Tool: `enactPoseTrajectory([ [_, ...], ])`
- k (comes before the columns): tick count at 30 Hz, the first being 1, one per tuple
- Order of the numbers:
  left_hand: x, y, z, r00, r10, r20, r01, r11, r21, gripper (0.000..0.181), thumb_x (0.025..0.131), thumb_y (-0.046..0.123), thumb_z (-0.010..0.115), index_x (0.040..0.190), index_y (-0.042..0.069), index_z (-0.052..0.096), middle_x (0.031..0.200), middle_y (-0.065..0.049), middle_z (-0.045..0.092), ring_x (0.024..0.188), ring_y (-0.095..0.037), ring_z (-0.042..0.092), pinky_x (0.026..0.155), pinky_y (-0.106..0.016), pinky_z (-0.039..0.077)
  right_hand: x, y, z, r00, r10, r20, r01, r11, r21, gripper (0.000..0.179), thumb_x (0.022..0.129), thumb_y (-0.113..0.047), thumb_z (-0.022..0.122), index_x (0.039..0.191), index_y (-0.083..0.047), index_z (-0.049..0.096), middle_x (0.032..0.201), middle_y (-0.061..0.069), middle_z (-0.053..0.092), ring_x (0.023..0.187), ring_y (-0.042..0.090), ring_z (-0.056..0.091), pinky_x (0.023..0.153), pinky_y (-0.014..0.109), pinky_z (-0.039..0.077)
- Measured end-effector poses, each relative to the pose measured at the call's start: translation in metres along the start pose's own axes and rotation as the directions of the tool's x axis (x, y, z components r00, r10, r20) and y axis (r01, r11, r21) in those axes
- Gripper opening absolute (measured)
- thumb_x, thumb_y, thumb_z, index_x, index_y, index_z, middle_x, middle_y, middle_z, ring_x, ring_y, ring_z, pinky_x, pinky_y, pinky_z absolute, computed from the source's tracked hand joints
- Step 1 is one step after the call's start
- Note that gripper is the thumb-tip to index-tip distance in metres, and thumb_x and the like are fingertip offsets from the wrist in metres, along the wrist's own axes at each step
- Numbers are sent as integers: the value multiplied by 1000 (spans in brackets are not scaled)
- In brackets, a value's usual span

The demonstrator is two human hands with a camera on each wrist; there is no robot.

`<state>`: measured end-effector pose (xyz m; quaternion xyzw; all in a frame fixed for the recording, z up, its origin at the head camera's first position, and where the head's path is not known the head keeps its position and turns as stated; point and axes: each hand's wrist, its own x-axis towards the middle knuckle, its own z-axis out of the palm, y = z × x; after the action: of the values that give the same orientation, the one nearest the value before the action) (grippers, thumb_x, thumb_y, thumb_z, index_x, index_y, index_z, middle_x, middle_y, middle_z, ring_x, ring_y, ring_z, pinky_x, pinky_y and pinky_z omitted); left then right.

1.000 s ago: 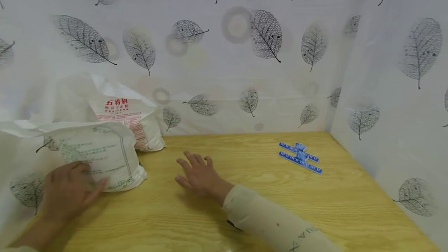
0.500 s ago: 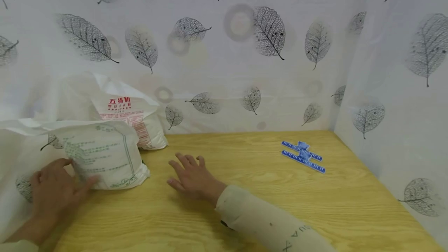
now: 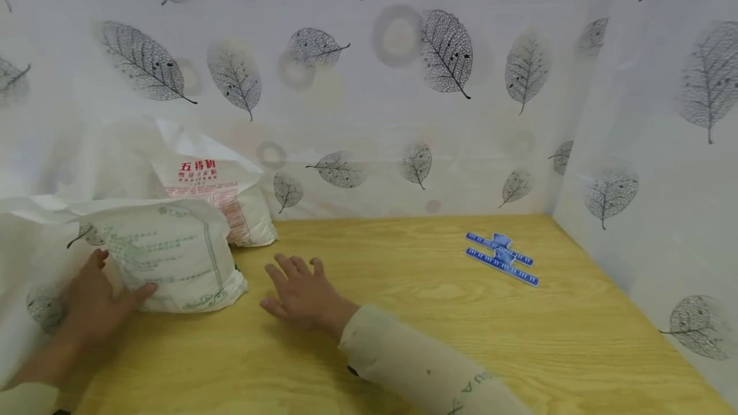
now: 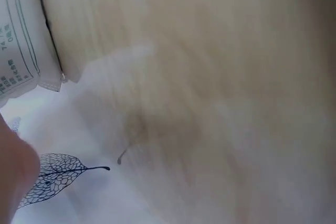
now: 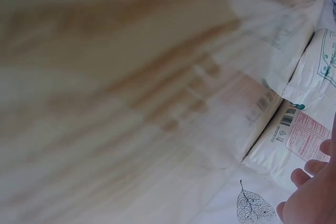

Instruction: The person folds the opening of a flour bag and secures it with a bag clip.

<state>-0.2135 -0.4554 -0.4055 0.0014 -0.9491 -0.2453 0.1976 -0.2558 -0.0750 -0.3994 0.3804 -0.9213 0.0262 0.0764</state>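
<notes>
A white bag with green print (image 3: 167, 255) stands at the left of the table, its bulging lower part on the wood and its loose top flopping left. My left hand (image 3: 95, 303) is at its left side, thumb over the front lower corner and fingers stretched up beside it. Behind it leans a white flour bag with red print (image 3: 245, 216), partly hidden. My right hand (image 3: 302, 293) hovers over the table right of the bags, fingers spread and holding nothing. In the right wrist view the fingers (image 5: 315, 167) overlap the red-printed bag.
Two blue ruler-like clips (image 3: 501, 258) lie side by side at the right of the wood-grain table (image 3: 415, 325). A white leaf-patterned curtain (image 3: 369, 114) borders the table at the back and both sides.
My left hand has slid left from the front of the green-printed bag to its side. My right hand has drifted slightly left, toward the bags. The bags and clips stay put.
</notes>
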Motion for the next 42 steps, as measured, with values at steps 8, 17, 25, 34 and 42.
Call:
enactPoseTrajectory([
  [8, 3, -8, 4, 959, 268, 97, -236, 938, -252, 51, 102, 11, 54, 150, 15, 38, 138, 39, 38, 127, 24, 26, 109, -6, 3, 4, -7, -1, 1000, 4, -12, -4, 1000, -29, 66, 105, -59, 23, 158, -21, 24, 165, -1, 23, 146, 17, 31, 114, 50, 29],
  [17, 2, -1, 8, 972, 157, 173, -113, 965, -239, 65, 102, 21, 56, 154, 6, 21, 151, -12, 37, 142, -10, 31, 123, -49, 6, 2, -7, 3, 1000, 11, 4, -11, 1000, -23, 68, 104, -60, 24, 158, -20, 25, 164, -1, 25, 145, 17, 33, 114, 50, 30],
  [25, 5, 23, 15, 938, -25, 345, 70, 990, -120, 103, 99, 42, 58, 152, -8, -16, 148, -49, 12, 130, -72, 16, 98, -82, 18, 5, -6, 7, 999, 37, 13, -37, 999, -6, 69, 103, -61, 26, 157, -19, 26, 162, -2, 29, 145, 18, 34, 113, 51, 31],
  [34, 16, 52, 46, 919, 314, 240, -184, 878, -442, 78, 91, 7, 69, 152, 20, 22, 139, -4, 49, 135, -6, 38, 120, -37, 19, 1, -1, 2, 992, 116, 46, -116, 993, -8, 69, 103, -63, 26, 153, -16, 30, 156, -3, 34, 141, 17, 35, 110, 46, 31],
  [42, 13, 64, 53, 923, 304, 235, -209, 912, -354, 74, 92, 14, 70, 151, 17, 25, 139, -3, 56, 136, -11, 43, 116, -45, 27, -7, 0, 2, 993, 109, 40, -107, 993, -43, 69, 103, -62, 23, 150, -13, 33, 143, -1, 44, 134, 18, 41, 109, 46, 32],
])
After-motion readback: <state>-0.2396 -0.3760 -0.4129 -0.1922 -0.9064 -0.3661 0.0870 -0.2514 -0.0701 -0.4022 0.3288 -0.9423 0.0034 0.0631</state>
